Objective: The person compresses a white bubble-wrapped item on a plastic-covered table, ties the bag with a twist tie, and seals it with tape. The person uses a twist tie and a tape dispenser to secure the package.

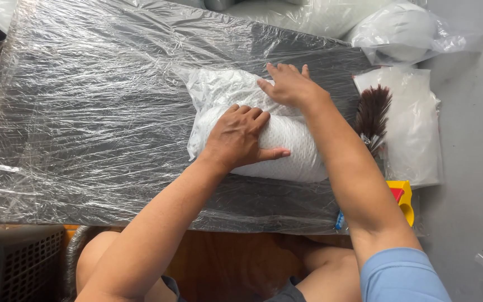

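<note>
On the film-covered dark counter [85, 123], your left hand [238, 137] and right hand [289, 85] lay flat, fingers spread, pressing the white textured roll in its clear bag [286, 151]; bag mouth apparently still unsealed.

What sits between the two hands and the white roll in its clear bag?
Nothing visible. The left hand lies flat on the white roll, the right hand presses the clear bag directly.

White padded bundle [286, 148]: soft, rounded, dimple-textured, sealed in a clear crinkled plastic bag. It lies on its side directly beneath both palms, the slack bag end bunched under the right hand [287, 85], the plump body under the left hand [240, 137].
</note>
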